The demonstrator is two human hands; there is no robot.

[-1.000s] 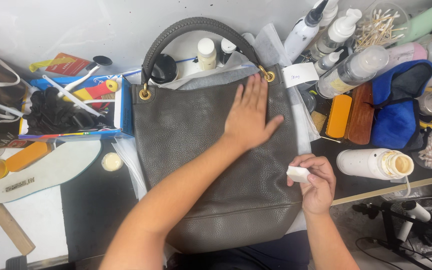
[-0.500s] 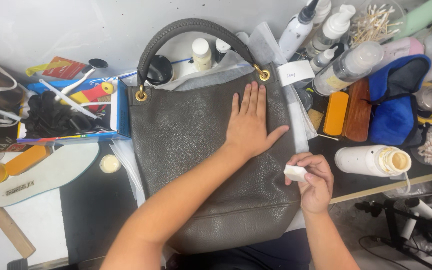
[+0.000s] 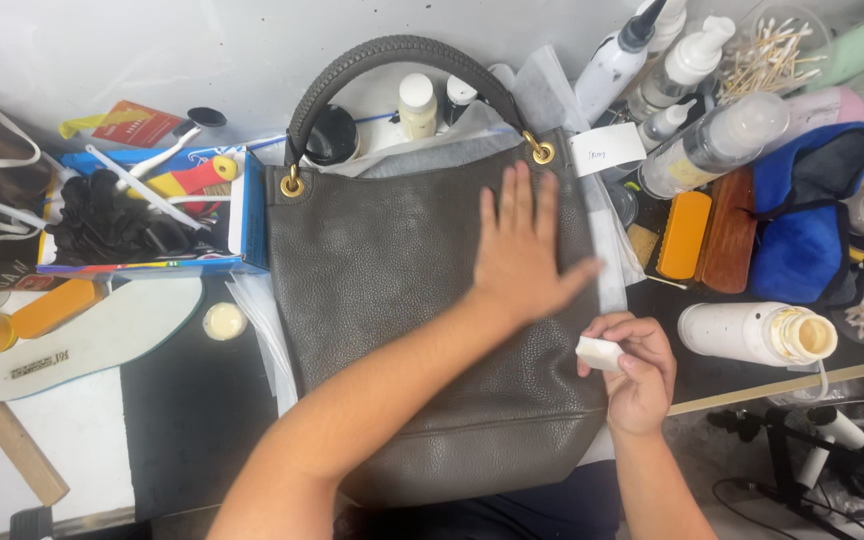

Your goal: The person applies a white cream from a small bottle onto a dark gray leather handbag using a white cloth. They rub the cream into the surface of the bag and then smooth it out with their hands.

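A grey pebbled-leather handbag [image 3: 392, 300] with a dark braided handle [image 3: 402, 50] and gold rings lies flat on the table in front of me. My left hand [image 3: 524, 250] rests flat on its upper right part, fingers spread. At the bag's right edge my right hand [image 3: 637, 365] pinches a small white sponge block [image 3: 598, 353] between thumb and fingers.
A box with black gloves and tools [image 3: 142, 215] sits left of the bag. A white insole [image 3: 92, 335] and a wooden brush [image 3: 7, 430] lie lower left. Bottles [image 3: 692, 80], brushes [image 3: 712, 235], a blue cloth [image 3: 802, 220] and a white open bottle [image 3: 752, 333] crowd the right.
My left hand slid slightly up the bag toward the gold ring. My right hand with the white block stayed at the bag's right edge.
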